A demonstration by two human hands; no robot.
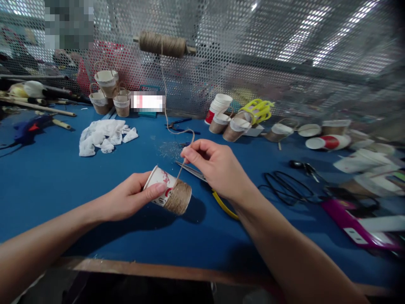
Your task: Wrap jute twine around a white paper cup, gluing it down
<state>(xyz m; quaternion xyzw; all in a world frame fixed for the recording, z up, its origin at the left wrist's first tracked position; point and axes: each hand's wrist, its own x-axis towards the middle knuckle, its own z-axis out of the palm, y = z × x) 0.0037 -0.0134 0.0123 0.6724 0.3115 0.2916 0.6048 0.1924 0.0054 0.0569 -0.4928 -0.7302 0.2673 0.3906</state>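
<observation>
My left hand (pixel 134 196) grips a paper cup (pixel 158 179) by its rim end, the cup lying tilted with its base to the right. Brown twine (pixel 179 197) is wound in tight rows around the base half. Above the cup, my right hand (pixel 211 162) pinches the free twine between thumb and forefinger. From there the strand loops back and rises to a twine spool (pixel 163 44) on a rod at the mesh panel. Scissors (pixel 193 171) with a yellow handle lie under my right hand and forearm, partly hidden.
White lace trim (pixel 103 136) is heaped at left. Twine-covered cups with handles (pixel 109 95) stand at the back left, others at right beside stacked paper cups (pixel 220 105) and a yellow plastic item (pixel 258 109). Black cable (pixel 286 188) and a magenta case (pixel 351 223) lie right.
</observation>
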